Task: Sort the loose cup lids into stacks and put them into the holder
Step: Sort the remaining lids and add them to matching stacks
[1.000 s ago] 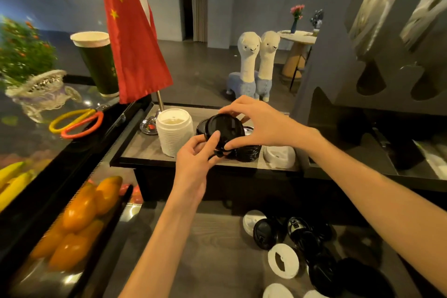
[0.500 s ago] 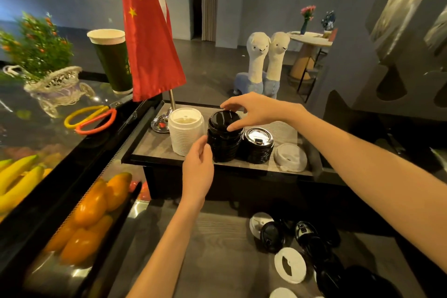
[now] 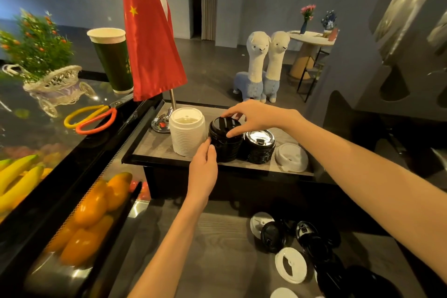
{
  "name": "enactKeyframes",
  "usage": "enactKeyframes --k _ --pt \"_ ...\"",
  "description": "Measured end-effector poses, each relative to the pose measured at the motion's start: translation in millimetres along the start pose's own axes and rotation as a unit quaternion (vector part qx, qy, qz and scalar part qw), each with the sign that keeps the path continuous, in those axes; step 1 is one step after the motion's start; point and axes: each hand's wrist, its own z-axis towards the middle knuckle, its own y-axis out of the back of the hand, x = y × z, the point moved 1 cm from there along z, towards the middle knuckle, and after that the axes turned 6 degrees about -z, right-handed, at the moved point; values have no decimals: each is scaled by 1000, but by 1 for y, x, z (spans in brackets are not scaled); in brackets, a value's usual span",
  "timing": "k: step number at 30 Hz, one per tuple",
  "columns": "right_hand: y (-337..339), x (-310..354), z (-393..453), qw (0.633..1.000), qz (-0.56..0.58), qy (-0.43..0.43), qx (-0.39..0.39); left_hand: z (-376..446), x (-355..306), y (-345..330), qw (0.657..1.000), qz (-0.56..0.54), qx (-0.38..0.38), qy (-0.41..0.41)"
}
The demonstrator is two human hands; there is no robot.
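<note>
The right hand [image 3: 256, 117] is reaching over the glossy black lid stack [image 3: 225, 141], fingers spread and lightly bent, its thumb and fingertips touching the domed top lid at the rim. The left hand [image 3: 204, 167] is resting against the stack's ribbed near side, fingers fairly straight and held together, not wrapped round it. This stack is standing on the grey wood-grain tray [image 3: 154, 150], between a tall ribbed white lid stack [image 3: 186, 132] and a shorter black stack [image 3: 259, 146] topped by a shiny, reflective lid. A single matte white lid [image 3: 291, 157] is lying flat at the tray's right end. Below, on the wood-textured worktop [image 3: 217, 249], loose round lids [image 3: 290, 265], black and white, are lying scattered. Scissors [image 3: 90, 117] with yellow and orange loop handles are lying on the glass case to the left
</note>
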Motion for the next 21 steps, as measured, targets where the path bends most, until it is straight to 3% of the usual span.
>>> enactKeyframes --k 17,21 --pt "0 18 -11 997 -70 -27 5 2 5 4 999 41 15 -27" --pt "-10 13 -45 991 2 -36 -131 -17 8 7 993 53 -64 -89"
